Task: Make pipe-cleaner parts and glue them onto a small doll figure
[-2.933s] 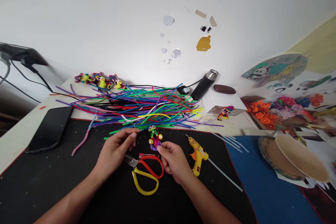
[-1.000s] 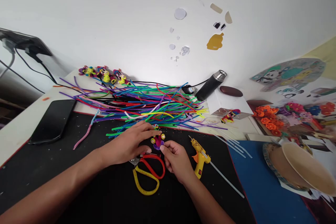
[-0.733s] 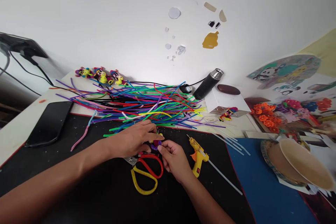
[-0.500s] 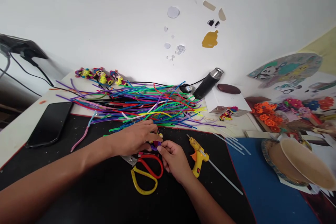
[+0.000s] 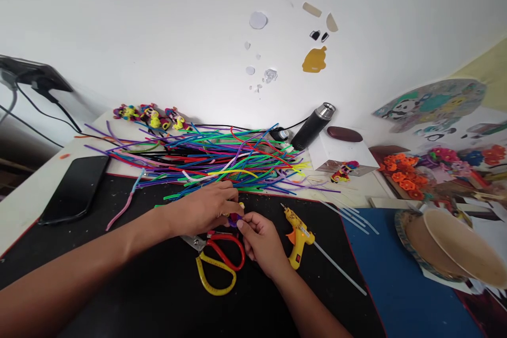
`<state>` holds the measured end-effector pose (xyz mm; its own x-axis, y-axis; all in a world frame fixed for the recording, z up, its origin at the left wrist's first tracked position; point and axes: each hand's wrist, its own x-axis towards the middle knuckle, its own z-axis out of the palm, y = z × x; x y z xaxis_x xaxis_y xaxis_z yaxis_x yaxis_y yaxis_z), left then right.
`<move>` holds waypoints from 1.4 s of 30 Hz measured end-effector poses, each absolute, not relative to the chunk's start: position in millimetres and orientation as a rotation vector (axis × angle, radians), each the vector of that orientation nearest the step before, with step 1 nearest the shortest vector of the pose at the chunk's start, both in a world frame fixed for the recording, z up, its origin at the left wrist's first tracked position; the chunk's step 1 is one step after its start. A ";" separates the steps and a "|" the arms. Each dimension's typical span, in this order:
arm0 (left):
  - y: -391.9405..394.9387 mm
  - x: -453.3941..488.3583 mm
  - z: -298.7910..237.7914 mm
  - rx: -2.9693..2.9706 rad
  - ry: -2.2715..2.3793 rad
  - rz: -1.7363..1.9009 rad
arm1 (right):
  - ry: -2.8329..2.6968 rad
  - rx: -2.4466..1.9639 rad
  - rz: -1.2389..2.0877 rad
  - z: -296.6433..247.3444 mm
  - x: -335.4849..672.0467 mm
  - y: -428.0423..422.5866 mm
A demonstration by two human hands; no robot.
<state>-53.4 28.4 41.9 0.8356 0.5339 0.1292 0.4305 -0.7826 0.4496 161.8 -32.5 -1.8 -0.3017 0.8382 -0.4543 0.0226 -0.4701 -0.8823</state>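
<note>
Between my two hands is a small pipe-cleaner figure, purple and dark red with a bit of yellow. The fingers of my left hand close on it from above and cover much of it. Thumb and forefinger of my right hand pinch its purple edge from the right. Just below lie scissors with one red and one yellow handle, their blades partly under my left wrist. A yellow glue gun with a clear stick in its back rests to the right of my right hand.
Many coloured pipe cleaners spread behind my hands. Several finished figures stand at the back left, another figure by a white box. A phone lies left, a black flask leans behind, bowls sit right.
The view has shifted very slightly. Both hands stay in place around the figure, whose purple part turns a little between the fingers.
</note>
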 end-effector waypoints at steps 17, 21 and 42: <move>31.5 -50.2 46.0 2.574 0.728 0.423 | -1.117 -1.325 1.802 -3.6 162.5 -34.4; 31.5 -50.3 44.6 2.560 0.730 0.391 | -1.115 -1.331 1.798 -4.1 162.0 -33.9; 22.3 -48.7 43.1 2.563 0.781 0.421 | -1.123 -1.332 1.790 -4.3 161.3 -35.3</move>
